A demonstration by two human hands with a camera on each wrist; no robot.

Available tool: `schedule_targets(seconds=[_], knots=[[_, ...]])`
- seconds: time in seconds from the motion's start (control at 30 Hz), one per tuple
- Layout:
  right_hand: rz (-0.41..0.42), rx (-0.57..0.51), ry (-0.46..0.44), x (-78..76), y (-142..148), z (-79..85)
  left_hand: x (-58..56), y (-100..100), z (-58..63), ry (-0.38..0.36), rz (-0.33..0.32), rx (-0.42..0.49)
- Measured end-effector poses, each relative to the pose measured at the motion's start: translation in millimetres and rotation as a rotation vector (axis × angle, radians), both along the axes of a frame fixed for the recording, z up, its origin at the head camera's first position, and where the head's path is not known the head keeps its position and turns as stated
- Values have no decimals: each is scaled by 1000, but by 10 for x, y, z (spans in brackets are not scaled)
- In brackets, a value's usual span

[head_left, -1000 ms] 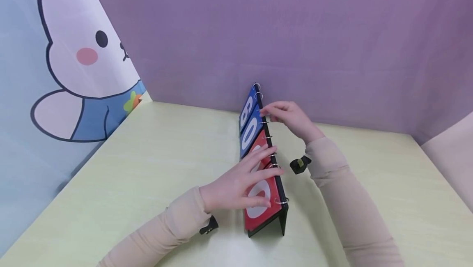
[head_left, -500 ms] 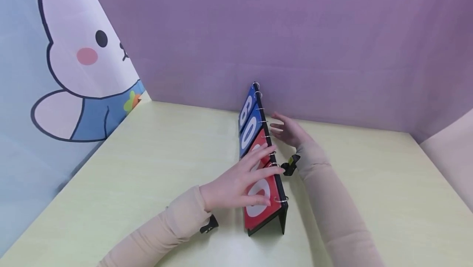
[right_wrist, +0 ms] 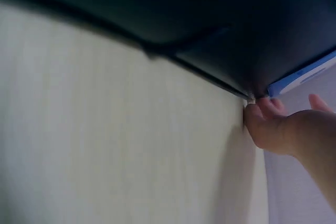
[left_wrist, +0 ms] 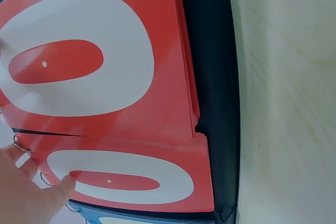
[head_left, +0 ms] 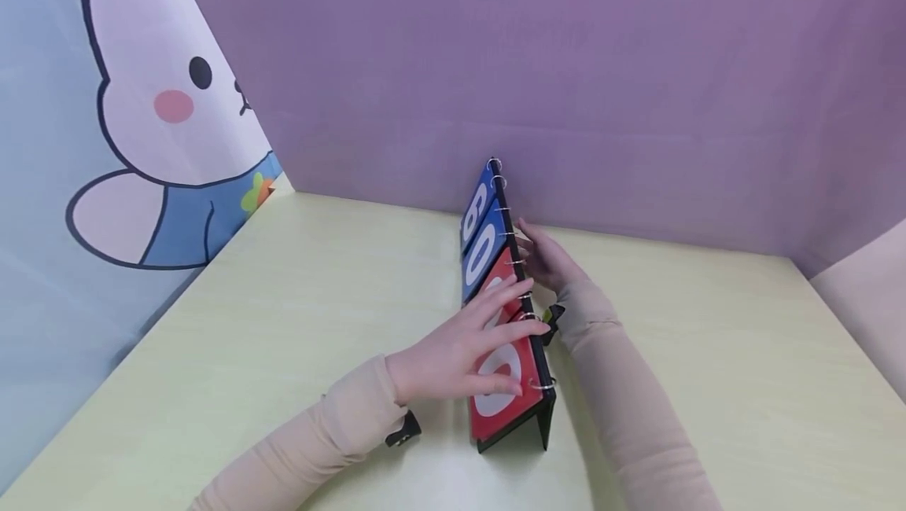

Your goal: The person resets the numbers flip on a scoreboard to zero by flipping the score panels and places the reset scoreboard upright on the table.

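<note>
A tabletop flip scoreboard (head_left: 527, 365) stands like a tent, its number cards hung on metal rings along the black top edge. Red cards (left_wrist: 168, 77) with white zeros are at the near end; beyond them are a blue zero card (head_left: 481, 257) and a blue card with a white 6 (head_left: 475, 214). My left hand (head_left: 453, 358) rests with spread fingers over the red cards, fingertips at the top edge. Behind the board is my right hand (head_left: 550, 259), its fingertips right at the black back panel (right_wrist: 173, 14) and partly hidden by it in the head view.
The scoreboard stands on a pale wooden table (head_left: 340, 275). A purple cloth backdrop (head_left: 602, 86) rises behind the far end, and a light blue cloth with a cartoon rabbit (head_left: 163, 149) hangs at the left. A black wrist camera (head_left: 403, 428) is on the left sleeve.
My right hand has left the rings by the blue cards and come down behind the scoreboard, then closer to its back panel. The left hand stays in place.
</note>
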State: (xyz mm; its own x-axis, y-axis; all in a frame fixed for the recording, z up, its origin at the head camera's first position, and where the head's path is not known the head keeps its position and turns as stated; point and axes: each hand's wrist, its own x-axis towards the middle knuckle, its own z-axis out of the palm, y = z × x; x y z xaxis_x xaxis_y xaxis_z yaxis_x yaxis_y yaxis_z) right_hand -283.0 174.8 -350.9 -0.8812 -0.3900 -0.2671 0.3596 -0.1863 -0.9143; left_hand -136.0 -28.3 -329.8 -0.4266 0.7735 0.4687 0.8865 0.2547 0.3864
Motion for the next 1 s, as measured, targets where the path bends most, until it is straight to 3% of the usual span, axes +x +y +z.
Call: schedule_targets(seconds=[0.17, 0.3, 0.47, 0.77, 1.0], knots=[[-91, -68, -36, 11, 20, -3, -6, 10, -17, 3, -2, -3], [-251, -72, -93, -12, 61, -34, -10, 19, -24, -11, -2, -4], [-442, 29, -90, -46, 127, -63, -17, 29, -37, -18, 3, -7], [-535, 134, -108, -137, 233, -40, -18, 29, -56, -39, 16, -18], [-648, 425, -19, -201, 226, -45, -38, 36, -85, -60, 21, -30]])
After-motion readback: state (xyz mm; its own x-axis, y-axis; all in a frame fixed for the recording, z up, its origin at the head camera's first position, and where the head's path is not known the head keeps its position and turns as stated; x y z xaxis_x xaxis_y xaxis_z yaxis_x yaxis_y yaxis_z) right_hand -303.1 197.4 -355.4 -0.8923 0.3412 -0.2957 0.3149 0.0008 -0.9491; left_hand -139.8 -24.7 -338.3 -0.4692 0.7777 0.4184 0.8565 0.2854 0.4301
